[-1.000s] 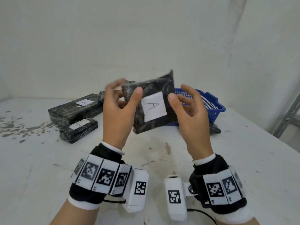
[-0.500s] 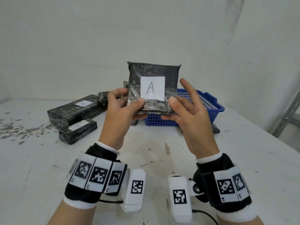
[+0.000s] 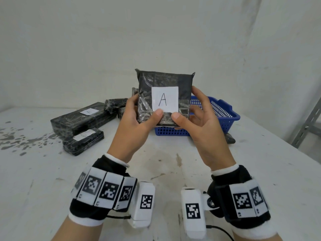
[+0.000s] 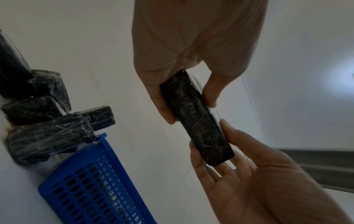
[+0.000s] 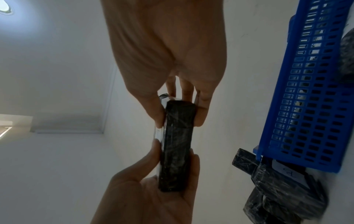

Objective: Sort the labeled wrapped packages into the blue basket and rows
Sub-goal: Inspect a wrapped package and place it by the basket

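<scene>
I hold up a black plastic-wrapped package (image 3: 165, 80) above the table, upright, with its white label "A" (image 3: 165, 99) facing me. My left hand (image 3: 137, 119) pinches its lower left corner, thumb in front and fingers behind. My right hand (image 3: 196, 120) pinches the lower right corner the same way. In the left wrist view the package (image 4: 195, 118) is seen edge-on between both hands; the right wrist view shows the package (image 5: 176, 144) likewise. The blue basket (image 3: 224, 108) stands just behind the package, to the right.
A long labelled package (image 3: 81, 119) and a shorter labelled one (image 3: 83, 139) lie at the left. Several small wrapped packages (image 3: 114, 104) sit behind them near the basket. Another dark package (image 3: 230, 138) lies right of the basket. A metal shelf post (image 3: 307, 122) stands at far right.
The package has turned from tilted to upright and risen a little, its label now square to me. My right hand, loose beside it a second ago, now pinches its lower right corner.
</scene>
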A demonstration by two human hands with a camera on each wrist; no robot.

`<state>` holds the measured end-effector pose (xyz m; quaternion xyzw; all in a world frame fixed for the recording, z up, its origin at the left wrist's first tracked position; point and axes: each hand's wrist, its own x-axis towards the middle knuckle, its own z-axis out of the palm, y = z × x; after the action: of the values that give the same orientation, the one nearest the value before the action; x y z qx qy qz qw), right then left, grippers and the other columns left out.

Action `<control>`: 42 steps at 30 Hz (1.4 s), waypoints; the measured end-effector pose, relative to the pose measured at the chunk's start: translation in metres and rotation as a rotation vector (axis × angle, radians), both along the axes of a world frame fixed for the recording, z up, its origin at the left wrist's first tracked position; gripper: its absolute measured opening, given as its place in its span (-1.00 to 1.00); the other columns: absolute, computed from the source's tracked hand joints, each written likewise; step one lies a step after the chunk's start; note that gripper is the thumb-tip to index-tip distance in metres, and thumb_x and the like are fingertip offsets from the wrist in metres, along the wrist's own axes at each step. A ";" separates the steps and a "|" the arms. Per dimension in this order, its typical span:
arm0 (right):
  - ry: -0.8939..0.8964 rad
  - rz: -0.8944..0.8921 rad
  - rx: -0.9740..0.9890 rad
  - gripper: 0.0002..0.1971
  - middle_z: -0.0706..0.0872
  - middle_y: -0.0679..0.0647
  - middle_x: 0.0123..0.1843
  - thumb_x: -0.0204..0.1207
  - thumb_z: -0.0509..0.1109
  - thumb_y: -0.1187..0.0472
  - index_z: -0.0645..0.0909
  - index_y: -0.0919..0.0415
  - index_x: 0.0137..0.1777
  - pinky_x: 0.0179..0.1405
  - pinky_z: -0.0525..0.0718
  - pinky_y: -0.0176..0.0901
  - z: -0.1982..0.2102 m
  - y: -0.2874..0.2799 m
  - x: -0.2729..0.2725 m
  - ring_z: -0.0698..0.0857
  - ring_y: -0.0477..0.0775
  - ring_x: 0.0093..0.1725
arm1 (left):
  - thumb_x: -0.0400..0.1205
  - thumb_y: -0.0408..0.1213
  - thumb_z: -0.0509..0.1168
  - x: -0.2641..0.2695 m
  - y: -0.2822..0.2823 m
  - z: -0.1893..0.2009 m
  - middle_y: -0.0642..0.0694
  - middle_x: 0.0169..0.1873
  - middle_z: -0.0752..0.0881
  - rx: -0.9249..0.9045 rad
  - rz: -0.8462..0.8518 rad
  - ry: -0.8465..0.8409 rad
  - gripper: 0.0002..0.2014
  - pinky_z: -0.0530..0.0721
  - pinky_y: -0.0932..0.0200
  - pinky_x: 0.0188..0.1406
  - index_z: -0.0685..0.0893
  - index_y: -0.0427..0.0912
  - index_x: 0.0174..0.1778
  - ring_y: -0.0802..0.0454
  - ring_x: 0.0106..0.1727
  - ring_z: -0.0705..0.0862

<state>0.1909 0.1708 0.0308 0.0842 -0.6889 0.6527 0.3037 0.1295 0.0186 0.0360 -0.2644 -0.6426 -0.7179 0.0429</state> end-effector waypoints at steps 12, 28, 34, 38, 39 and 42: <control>-0.030 0.073 0.028 -0.24 0.79 0.15 0.26 0.61 0.43 0.42 0.27 -0.33 0.59 0.19 0.75 -0.10 -0.003 -0.003 -0.001 0.79 0.13 0.20 | 0.65 -0.12 0.35 -0.002 0.001 -0.001 -0.02 0.17 0.75 0.046 0.025 -0.105 -0.61 0.67 0.10 0.20 0.47 -0.15 0.34 0.07 0.18 0.73; -0.023 0.040 -0.111 -0.61 0.84 0.08 0.18 0.69 0.35 0.24 0.40 -0.11 0.43 0.40 0.65 0.31 -0.001 -0.007 0.000 0.78 0.13 0.26 | 0.65 0.08 0.25 0.005 0.006 -0.002 0.13 0.13 0.78 0.042 -0.039 -0.098 -0.60 0.59 0.35 0.02 0.59 -0.06 0.31 0.30 0.10 0.73; -0.025 -0.023 -0.021 -0.62 0.76 0.02 0.32 0.72 0.30 0.18 0.49 0.16 0.51 0.40 0.68 0.02 -0.004 -0.008 -0.001 0.74 -0.07 0.32 | 0.70 0.04 0.18 0.009 0.006 0.001 0.34 -0.15 0.79 0.061 -0.051 -0.088 -0.76 0.58 0.59 -0.25 0.59 0.02 0.16 0.50 -0.11 0.71; -0.042 -0.038 0.032 -0.55 0.69 -0.10 0.43 0.75 0.25 0.08 0.40 0.00 0.63 0.44 0.62 -0.01 -0.004 -0.006 -0.004 0.66 -0.13 0.41 | 0.68 0.10 0.22 0.005 0.005 -0.002 0.15 0.20 0.73 0.017 -0.019 -0.047 -0.66 0.58 0.07 0.35 0.56 0.06 0.30 0.22 0.26 0.67; -0.060 -0.023 0.038 -0.54 0.69 -0.15 0.43 0.74 0.25 0.01 0.40 -0.06 0.63 0.48 0.59 0.02 -0.003 -0.006 -0.003 0.65 -0.16 0.42 | 0.66 0.15 0.22 0.004 0.006 -0.003 0.17 0.25 0.70 0.027 -0.047 -0.059 -0.64 0.53 0.03 0.42 0.52 0.11 0.32 0.23 0.32 0.64; -0.095 0.043 -0.027 -0.60 0.76 -0.19 0.32 0.60 0.27 -0.16 0.54 -0.20 0.42 0.43 0.64 0.02 0.001 -0.009 0.000 0.71 -0.19 0.33 | 0.68 0.08 0.19 0.006 0.008 -0.003 0.13 0.28 0.69 0.078 -0.094 -0.069 -0.61 0.51 0.01 0.45 0.45 0.04 0.40 0.22 0.33 0.64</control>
<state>0.1911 0.1620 0.0317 0.0636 -0.6917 0.6717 0.2577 0.1351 0.0266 0.0327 -0.2674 -0.6020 -0.7524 -0.0029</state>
